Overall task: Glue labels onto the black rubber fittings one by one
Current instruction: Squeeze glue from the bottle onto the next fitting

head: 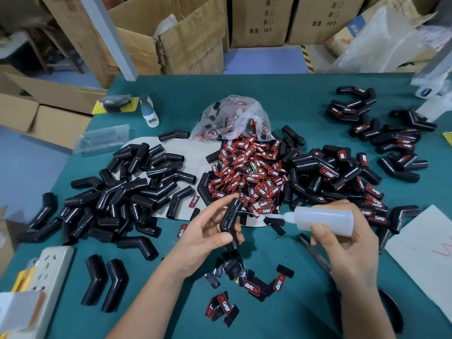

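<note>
My left hand (pixel 208 231) grips a bent black rubber fitting (pixel 231 217), held upright over the green table (pixel 305 302). My right hand (pixel 347 238) grips a translucent white glue bottle (pixel 322 217), lying sideways with its nozzle pointing left toward the fitting; a thin glue thread runs between them. A heap of red-and-black labels (pixel 247 172) lies behind the hands. Unlabelled fittings (pixel 127 189) are piled at the left. Labelled fittings (pixel 362 177) lie at the right and far right.
Loose labels (pixel 244 289) lie near the front edge. Scissors (pixel 318 255) lie under my right forearm. A power strip (pixel 49 270) sits at the left edge. A plastic bag (pixel 232 118) holds more labels. Cardboard boxes (pixel 171 33) stand behind the table.
</note>
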`<act>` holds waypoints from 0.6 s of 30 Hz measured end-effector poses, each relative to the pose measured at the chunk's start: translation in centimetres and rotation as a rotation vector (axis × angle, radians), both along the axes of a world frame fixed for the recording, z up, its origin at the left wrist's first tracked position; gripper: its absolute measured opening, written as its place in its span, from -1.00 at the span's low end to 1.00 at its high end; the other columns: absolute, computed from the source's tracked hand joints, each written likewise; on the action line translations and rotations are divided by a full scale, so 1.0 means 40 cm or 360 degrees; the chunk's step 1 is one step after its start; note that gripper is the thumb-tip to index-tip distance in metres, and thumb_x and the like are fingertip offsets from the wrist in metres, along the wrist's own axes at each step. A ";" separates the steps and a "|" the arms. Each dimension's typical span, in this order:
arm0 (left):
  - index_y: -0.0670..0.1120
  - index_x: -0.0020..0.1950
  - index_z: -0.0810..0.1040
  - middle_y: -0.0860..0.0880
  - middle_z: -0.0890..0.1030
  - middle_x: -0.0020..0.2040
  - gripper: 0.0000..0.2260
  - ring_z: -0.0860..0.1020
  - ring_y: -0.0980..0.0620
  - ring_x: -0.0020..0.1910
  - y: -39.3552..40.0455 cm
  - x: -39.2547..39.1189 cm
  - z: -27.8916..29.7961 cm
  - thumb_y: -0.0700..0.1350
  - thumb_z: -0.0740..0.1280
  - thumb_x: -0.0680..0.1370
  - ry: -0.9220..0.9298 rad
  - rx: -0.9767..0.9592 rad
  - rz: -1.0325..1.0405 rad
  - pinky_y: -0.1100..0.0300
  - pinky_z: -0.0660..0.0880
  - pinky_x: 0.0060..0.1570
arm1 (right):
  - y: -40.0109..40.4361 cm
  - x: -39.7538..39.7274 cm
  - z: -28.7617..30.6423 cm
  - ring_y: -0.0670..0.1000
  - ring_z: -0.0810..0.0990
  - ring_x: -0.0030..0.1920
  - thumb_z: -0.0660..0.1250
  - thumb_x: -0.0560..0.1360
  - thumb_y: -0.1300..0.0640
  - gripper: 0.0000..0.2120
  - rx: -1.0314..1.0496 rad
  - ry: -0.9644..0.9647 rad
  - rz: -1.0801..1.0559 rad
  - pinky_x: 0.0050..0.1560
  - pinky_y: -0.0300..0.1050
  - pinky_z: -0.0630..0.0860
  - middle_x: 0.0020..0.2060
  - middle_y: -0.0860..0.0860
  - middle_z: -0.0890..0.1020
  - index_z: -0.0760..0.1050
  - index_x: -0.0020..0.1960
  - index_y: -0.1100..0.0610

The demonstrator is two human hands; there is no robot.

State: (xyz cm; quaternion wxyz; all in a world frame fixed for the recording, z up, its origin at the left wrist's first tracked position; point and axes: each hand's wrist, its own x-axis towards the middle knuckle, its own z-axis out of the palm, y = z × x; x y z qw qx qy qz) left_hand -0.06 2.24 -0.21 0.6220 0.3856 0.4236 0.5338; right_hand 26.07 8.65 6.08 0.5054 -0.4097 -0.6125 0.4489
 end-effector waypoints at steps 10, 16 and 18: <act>0.03 0.61 0.37 -0.09 0.64 0.06 -0.31 0.66 -0.15 0.03 -0.002 0.003 0.001 -0.02 0.57 0.54 0.0054 0.0006 -0.0022 0.03 0.56 0.15 | -0.001 0.002 -0.009 0.02 0.57 -0.33 0.43 0.49 -0.03 -0.86 -0.0031 0.0024 -0.0063 -0.26 -0.22 0.53 -0.11 -0.02 0.59 0.61 0.03 -0.04; 0.04 0.61 0.39 -0.09 0.64 0.06 -0.31 0.66 -0.15 0.03 -0.002 0.005 0.010 -0.01 0.58 0.53 0.0059 0.0011 -0.0015 0.03 0.56 0.15 | -0.002 0.001 -0.006 0.00 0.56 -0.33 0.44 0.49 -0.03 -0.84 -0.0061 0.0045 -0.0071 -0.29 -0.23 0.52 -0.12 -0.06 0.59 0.62 0.03 0.00; 0.05 0.61 0.39 -0.08 0.64 0.05 -0.31 0.67 -0.15 0.03 -0.002 0.004 0.011 0.00 0.58 0.53 0.0070 0.0015 -0.0013 0.04 0.56 0.15 | -0.003 0.001 -0.005 -0.01 0.56 -0.32 0.44 0.49 -0.03 -0.84 -0.0069 0.0044 -0.0074 -0.29 -0.23 0.52 -0.12 -0.06 0.59 0.62 0.03 0.00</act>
